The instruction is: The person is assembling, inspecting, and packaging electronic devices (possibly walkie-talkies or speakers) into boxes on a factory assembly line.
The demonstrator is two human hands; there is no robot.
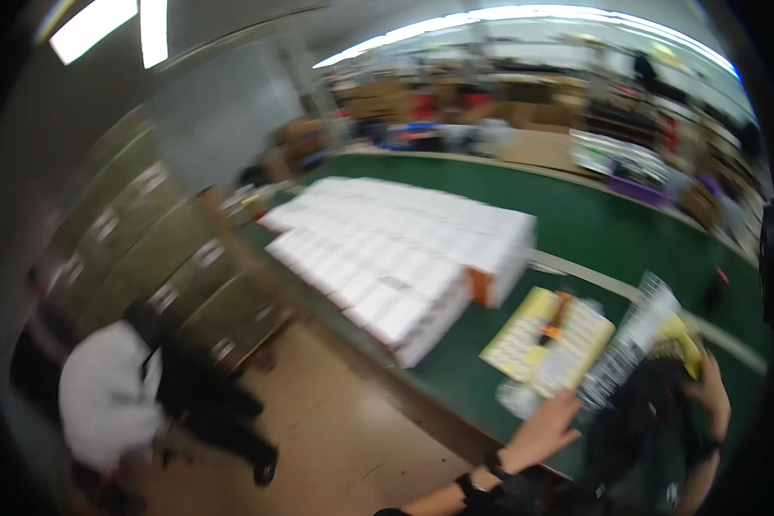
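Note:
My left hand (546,427) hovers flat with fingers spread over the green table (611,228), its fingertips at a small clear wrapper (518,398) beside a yellow printed sheet (546,341). My right hand (712,394) is curled around a dark object (641,404) with a yellow part (681,337) near the table's right end. A long clear printed sleeve (629,342) rises between the two hands; which hand holds it is blurred.
A large block of stacked white boxes (404,249) covers the table's middle, with an orange box end (482,286) showing. A person in a white top (112,396) crouches on the floor at left, by grey-green cabinets (146,249). Cartons and shelves fill the background.

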